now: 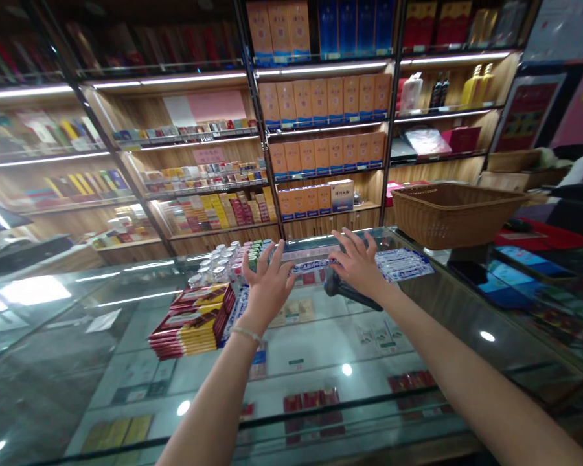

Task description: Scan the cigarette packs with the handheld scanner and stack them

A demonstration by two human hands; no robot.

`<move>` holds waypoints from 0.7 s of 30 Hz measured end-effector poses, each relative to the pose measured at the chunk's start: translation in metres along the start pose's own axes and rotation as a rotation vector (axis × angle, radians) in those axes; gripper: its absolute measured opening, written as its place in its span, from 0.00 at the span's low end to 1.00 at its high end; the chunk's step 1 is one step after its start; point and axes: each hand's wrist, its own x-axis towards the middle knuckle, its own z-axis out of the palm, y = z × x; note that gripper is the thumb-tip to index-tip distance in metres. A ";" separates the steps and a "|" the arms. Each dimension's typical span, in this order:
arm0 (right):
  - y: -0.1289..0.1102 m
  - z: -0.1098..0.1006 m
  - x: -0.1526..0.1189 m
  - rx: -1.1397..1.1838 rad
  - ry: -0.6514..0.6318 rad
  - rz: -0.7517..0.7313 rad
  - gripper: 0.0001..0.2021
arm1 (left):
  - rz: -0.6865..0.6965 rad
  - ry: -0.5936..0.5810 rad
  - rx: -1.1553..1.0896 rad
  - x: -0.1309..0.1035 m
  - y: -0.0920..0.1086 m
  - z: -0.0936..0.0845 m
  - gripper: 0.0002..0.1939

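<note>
My left hand (269,285) is held over the glass counter with its fingers spread and nothing visible in them. My right hand (358,264) is raised opposite it, fingers also apart and curved. Between the two lies a row of blue-and-white wrapped packets (311,266); whether my fingertips touch them I cannot tell. More of these packets (403,264) lie flat to the right, beyond my right hand. A dark handheld scanner (352,293) sits on the glass under my right hand, partly hidden. Stacked red-and-yellow packs (194,320) are left of my left hand, beside clear-lidded containers (217,264).
The glass display counter (315,359) holds boxes and cards on lower levels. A brown wicker basket (451,213) stands at the back right, near a red mat (558,236). Behind are lit shelves with orange boxes (325,100), blue boxes (354,27) and small cartons.
</note>
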 end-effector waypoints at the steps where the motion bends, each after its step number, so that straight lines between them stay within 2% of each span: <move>1: -0.001 0.001 -0.002 -0.006 0.003 -0.005 0.06 | 0.009 -0.005 0.011 -0.002 0.000 0.000 0.07; 11: -0.005 -0.011 -0.007 -0.022 0.016 -0.018 0.10 | 0.058 -0.007 0.037 -0.006 -0.002 -0.003 0.07; 17: -0.008 -0.006 -0.012 -0.016 0.045 -0.071 0.19 | 0.060 -0.012 0.011 -0.005 0.003 -0.005 0.08; 21: -0.011 -0.001 -0.012 -0.048 0.095 -0.095 0.10 | 0.054 -0.013 -0.012 -0.005 0.005 -0.005 0.07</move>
